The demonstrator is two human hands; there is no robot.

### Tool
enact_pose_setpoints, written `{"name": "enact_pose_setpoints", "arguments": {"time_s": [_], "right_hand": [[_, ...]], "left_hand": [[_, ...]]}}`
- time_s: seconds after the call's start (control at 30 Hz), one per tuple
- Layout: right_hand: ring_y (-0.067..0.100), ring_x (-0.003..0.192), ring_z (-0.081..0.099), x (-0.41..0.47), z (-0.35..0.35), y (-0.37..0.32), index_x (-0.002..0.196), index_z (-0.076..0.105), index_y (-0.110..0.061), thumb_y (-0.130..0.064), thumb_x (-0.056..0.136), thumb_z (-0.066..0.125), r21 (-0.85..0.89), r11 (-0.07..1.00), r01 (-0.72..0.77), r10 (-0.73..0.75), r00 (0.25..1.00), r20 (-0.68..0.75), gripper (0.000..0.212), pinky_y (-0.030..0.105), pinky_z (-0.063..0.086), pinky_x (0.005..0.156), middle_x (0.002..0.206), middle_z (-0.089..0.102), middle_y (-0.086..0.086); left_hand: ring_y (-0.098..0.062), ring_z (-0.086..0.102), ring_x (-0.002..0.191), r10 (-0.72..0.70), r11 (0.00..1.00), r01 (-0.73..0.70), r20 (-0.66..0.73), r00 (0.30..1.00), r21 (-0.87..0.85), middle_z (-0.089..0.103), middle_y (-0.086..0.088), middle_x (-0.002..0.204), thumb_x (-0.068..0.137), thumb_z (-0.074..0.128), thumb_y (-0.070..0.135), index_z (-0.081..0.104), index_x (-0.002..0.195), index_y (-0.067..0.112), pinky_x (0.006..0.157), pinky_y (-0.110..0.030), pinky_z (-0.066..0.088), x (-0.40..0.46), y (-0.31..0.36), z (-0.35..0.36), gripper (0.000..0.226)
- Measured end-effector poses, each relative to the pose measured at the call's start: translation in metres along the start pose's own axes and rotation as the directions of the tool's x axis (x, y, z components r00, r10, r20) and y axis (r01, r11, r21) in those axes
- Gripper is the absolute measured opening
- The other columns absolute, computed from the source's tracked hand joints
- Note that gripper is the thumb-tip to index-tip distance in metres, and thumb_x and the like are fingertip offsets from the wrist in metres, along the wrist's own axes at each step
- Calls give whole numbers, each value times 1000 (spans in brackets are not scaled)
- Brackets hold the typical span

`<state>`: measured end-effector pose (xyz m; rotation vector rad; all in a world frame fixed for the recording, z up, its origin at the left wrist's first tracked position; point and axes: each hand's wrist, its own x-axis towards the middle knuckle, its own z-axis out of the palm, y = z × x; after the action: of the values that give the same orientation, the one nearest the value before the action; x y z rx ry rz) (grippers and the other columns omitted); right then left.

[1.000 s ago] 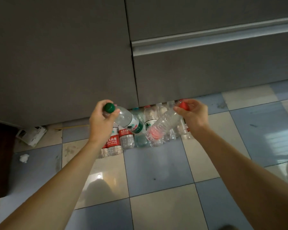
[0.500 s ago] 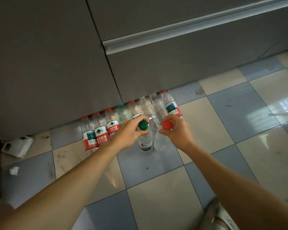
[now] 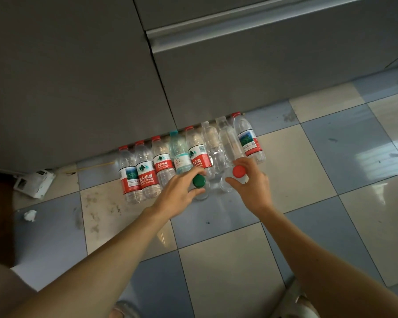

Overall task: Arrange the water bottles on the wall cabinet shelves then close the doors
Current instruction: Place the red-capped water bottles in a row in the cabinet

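Note:
Two clear water bottles stand upright on the tiled floor in front of a row of several bottles (image 3: 163, 166) lined up along the base of the grey cabinet (image 3: 78, 76). My left hand (image 3: 182, 191) curls round the neck of the green-capped bottle (image 3: 199, 181), thumb under the cap. My right hand (image 3: 251, 187) holds the red-capped bottle (image 3: 238, 171) at its neck between thumb and forefinger. Both bottle bodies are mostly hidden below the caps and my hands. The row bottles have red caps and red labels, one a blue cap.
Closed grey cabinet doors with a long handle strip (image 3: 239, 21) fill the top. A white box (image 3: 33, 183) and a crumpled paper scrap (image 3: 30, 215) lie on the floor at left. My feet (image 3: 301, 301) show at the bottom edge.
A second ago I held both bottles tilted in the air; they have come down and now stand upright on the floor tile before the row, my hands still at their necks.

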<state>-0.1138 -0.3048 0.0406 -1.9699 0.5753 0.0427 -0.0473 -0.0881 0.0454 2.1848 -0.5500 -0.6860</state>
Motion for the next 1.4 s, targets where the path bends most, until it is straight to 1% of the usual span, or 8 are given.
{"name": "enact_pose_setpoints", "arguments": {"time_s": [0.27, 0.43, 0.5, 0.67, 0.8, 0.93, 1.07, 1.4], "right_hand": [[14, 125, 53, 1, 8, 38, 150, 35, -22, -9, 71, 91, 222, 965, -140, 121, 988, 99, 97, 11, 50, 80, 142, 50, -2], [13, 109, 61, 9, 24, 55, 147, 32, -4, 20, 74, 76, 331, 925, -186, 136, 976, 168, 88, 15, 55, 75, 127, 56, 7], [31, 111, 60, 15, 30, 59, 139, 37, 5, 23, 74, 74, 320, 935, -155, 109, 982, 155, 77, 17, 55, 78, 128, 55, 24], [23, 99, 63, 25, 37, 60, 129, 50, 4, 23, 71, 75, 359, 912, -198, 167, 979, 116, 66, 23, 55, 77, 116, 63, 19], [23, 107, 66, 18, 32, 40, 131, 54, -5, 13, 69, 83, 354, 906, -231, 195, 972, 134, 71, 22, 56, 81, 121, 66, 13], [20, 111, 65, 2, 6, -7, 134, 54, -10, 3, 72, 86, 331, 906, -262, 214, 961, 174, 72, 24, 56, 89, 122, 66, 6], [12, 108, 64, -30, -38, -82, 136, 52, -6, 7, 73, 84, 336, 906, -259, 197, 958, 208, 72, 8, 52, 76, 123, 65, 8], [19, 111, 65, -99, -152, -320, 132, 54, -16, 1, 71, 87, 275, 948, -160, 85, 960, 268, 71, 29, 57, 92, 119, 68, 2]], "left_hand": [[-12, 44, 139, -233, 956, 209, -100, 967, -204, 47, 6, 151, 68, 92, 40, 29, 154, 34, 113, -36, 40, -10, -22, 34, 106], [3, 51, 123, -396, 819, 276, -148, 906, -503, 52, 11, 140, 66, 95, 16, 43, 144, 29, 102, -31, 51, -7, -39, 70, 95], [0, 55, 121, -406, 802, 256, -179, 896, -540, 57, 11, 134, 66, 93, 10, 49, 133, 36, 97, -22, 51, -4, -43, 81, 84], [-2, 61, 114, -437, 800, 256, -233, 869, -543, 66, 14, 121, 70, 92, 13, 53, 123, 42, 89, -12, 49, 5, -41, 87, 71], [-15, 60, 119, -476, 778, 276, -243, 845, -564, 67, 1, 126, 73, 89, 11, 56, 135, 16, 100, -29, 51, 3, -20, 73, 70], [0, 58, 107, -495, 790, 303, -262, 828, -533, 64, 19, 115, 71, 91, 16, 57, 126, 27, 86, -7, 46, -18, 25, 42, 65], [-10, 56, 114, -499, 800, 309, -285, 818, -514, 64, 11, 119, 72, 91, 24, 57, 130, 22, 89, -16, 44, -52, 96, -10, 68], [-6, 60, 110, -477, 812, 220, -397, 784, -541, 65, 12, 115, 69, 92, 33, 58, 123, 28, 92, -28, 54, -138, 292, -177, 64]]}}
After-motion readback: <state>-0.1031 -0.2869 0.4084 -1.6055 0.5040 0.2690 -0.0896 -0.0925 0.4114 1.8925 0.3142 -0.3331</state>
